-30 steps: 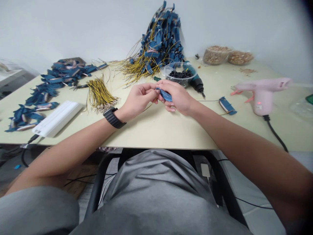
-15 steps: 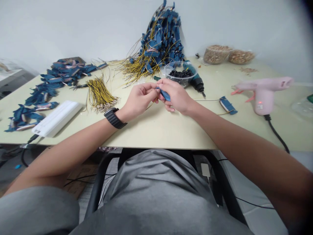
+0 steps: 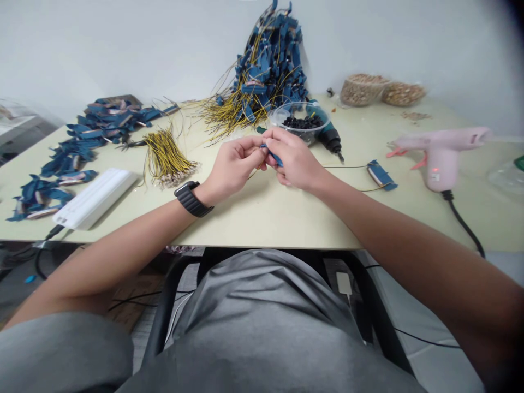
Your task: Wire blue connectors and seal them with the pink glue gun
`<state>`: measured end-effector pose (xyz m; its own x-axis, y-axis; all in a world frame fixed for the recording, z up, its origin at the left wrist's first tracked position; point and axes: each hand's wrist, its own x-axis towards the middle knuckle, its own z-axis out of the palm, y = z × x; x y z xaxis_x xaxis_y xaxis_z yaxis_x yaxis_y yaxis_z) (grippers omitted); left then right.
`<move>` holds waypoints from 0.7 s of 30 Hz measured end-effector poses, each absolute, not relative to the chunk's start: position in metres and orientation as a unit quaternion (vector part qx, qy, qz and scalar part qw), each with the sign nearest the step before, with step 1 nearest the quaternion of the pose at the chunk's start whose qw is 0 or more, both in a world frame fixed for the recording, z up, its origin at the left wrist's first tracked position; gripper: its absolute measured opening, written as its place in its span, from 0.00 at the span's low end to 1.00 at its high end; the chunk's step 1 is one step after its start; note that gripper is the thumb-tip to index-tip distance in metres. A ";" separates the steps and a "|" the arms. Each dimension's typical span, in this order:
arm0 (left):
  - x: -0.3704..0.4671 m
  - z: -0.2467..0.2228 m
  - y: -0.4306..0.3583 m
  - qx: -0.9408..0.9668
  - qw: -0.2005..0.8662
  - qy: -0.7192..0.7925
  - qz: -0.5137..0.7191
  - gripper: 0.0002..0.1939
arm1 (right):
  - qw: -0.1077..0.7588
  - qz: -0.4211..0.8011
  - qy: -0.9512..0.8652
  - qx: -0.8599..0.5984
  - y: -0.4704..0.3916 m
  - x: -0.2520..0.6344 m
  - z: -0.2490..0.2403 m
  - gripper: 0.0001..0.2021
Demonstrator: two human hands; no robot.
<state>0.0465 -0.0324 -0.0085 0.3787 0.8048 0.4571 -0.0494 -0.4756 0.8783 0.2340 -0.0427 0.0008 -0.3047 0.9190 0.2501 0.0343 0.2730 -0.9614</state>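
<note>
Above the middle of the table, my left hand and my right hand meet fingertip to fingertip. Between them is a small blue piece, mostly covered by my fingers. Thumb and fingers of my right hand close round its body, while my left fingertips pinch its near end. A thin yellow-and-black wire trails below my left fingers. To the right lies another blue piece with thin wires, its wires running towards my right wrist. What exactly my left fingertips grip is hidden.
A pink glue gun stands at right. Behind my hands are a tub of black parts, a power screwdriver and a tall heap of blue wired pieces. Left lie a yellow wire bundle, a white box and blue pieces.
My right hand has turned slightly, and less of the blue piece shows between my fingers. Both hands otherwise stay in the same place.
</note>
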 end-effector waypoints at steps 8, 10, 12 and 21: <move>0.042 -0.010 -0.029 0.717 0.430 0.260 0.484 0.11 | 0.448 0.506 -0.643 -0.361 -0.043 0.237 0.003 0.11; 0.041 -0.010 -0.026 0.721 0.435 0.252 0.477 0.17 | 0.450 0.521 -0.638 -0.345 -0.042 0.238 0.004 0.13; 0.039 -0.010 -0.023 0.724 0.440 0.237 0.474 0.22 | 0.451 0.533 -0.636 -0.328 -0.042 0.240 0.004 0.14; 0.037 -0.012 -0.024 0.745 0.417 0.198 0.482 0.29 | 0.453 0.541 -0.638 -0.309 -0.042 0.241 0.006 0.13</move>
<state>0.0367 -0.0237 -0.0119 0.4564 0.6964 0.5539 -0.1075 -0.5748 0.8112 0.2415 -0.0418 0.0056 -0.3998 0.8836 0.2438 -0.0956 0.2243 -0.9698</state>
